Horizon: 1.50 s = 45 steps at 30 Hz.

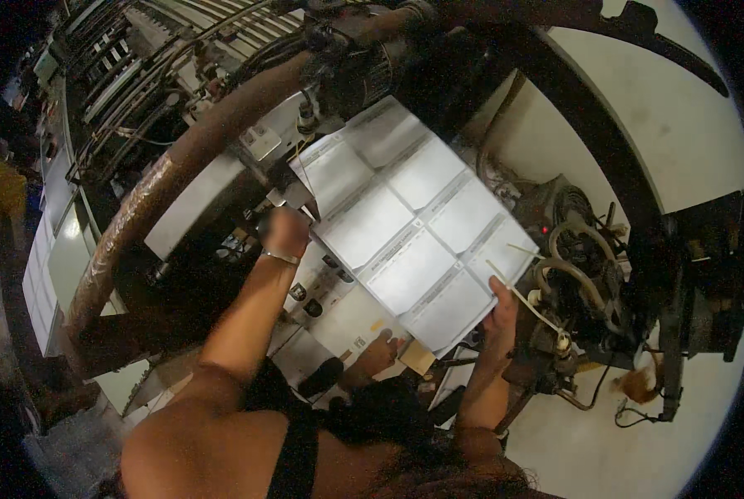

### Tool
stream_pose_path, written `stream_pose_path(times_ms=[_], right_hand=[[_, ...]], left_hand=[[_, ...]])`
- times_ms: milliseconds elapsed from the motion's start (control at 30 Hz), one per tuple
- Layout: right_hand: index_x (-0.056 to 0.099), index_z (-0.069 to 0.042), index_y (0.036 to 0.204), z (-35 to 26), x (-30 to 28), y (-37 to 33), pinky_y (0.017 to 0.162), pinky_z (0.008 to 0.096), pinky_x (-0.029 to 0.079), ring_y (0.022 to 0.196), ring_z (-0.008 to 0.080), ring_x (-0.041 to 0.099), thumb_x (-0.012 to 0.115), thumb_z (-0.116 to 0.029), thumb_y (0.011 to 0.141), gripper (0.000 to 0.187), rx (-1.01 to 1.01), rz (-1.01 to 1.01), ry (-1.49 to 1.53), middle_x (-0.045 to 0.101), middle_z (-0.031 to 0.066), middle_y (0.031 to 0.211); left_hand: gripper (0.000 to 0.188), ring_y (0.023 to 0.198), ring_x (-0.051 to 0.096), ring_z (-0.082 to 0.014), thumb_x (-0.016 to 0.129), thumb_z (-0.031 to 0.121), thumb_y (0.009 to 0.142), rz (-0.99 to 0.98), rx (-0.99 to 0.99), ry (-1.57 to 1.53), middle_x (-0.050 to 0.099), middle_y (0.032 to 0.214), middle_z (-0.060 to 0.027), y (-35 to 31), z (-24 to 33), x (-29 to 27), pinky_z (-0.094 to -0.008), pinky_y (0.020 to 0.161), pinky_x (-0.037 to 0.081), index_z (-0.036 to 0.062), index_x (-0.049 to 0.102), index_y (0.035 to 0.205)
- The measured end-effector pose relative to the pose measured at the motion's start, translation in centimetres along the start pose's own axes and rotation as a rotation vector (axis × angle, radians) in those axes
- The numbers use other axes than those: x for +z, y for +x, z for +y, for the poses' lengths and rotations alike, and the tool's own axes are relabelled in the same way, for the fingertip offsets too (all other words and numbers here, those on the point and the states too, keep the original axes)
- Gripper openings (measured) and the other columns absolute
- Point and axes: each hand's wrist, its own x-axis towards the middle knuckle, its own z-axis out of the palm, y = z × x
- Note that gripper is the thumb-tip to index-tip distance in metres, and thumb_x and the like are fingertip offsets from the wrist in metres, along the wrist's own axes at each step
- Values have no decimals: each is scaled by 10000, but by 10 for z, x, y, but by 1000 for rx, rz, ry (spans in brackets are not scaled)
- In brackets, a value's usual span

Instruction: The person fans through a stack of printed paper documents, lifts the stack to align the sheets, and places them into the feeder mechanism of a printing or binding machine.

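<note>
Your right hand [501, 313] pinches big sheet [401, 224]; sheet lies toward 11 o'clock, long way 11 to 5. Left hand [287, 234] at sheet's 9 o'clock; can't tell its grip.

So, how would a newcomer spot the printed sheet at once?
Find the big curved brown bar sweeping across the upper left. Right of it, past the left hand, the right hand holds the printed sheet by its edge. Its broad pale face, divided into boxes, stands out from the dark machinery.
</note>
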Motion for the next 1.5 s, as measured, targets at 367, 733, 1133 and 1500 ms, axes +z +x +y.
stream_pose_path(times_ms=[367, 733, 1133, 1500], right_hand=[[575, 24, 1108, -39, 62, -70, 741, 342, 532, 831, 225, 622, 645, -231, 839, 377, -47, 11, -27, 621, 110, 970], [575, 23, 1009, -29, 86, -74, 665, 345, 532, 783, 232, 634, 631, -223, 824, 313, -18, 167, 147, 625, 128, 906], [584, 6, 883, -35, 100, -73, 596, 337, 525, 666, 223, 629, 643, -185, 799, 217, 58, 213, 44, 616, 101, 782], [563, 30, 956, -34, 96, -60, 604, 369, 506, 715, 239, 609, 640, -195, 789, 290, 104, 181, 38, 594, 122, 843]], left_hand=[[197, 736, 569, -166, 474, 183, 923, 45, 298, 740, 591, 840, -37, -13, 17, -15, -331, 586, 479, 136, 526, 1106], [109, 453, 501, -86, 590, 305, 904, 155, -44, 61, 575, 669, 75, -10, 23, 1, -231, 334, 358, 220, 551, 849], [241, 782, 596, -167, 618, 295, 889, 139, -51, 4, 615, 955, 1, 1, 12, -12, -312, 605, 493, 160, 536, 1070], [335, 914, 602, -225, 621, 309, 877, 174, -148, 65, 615, 1022, -63, 5, 17, 4, -369, 743, 512, 92, 533, 1117]])
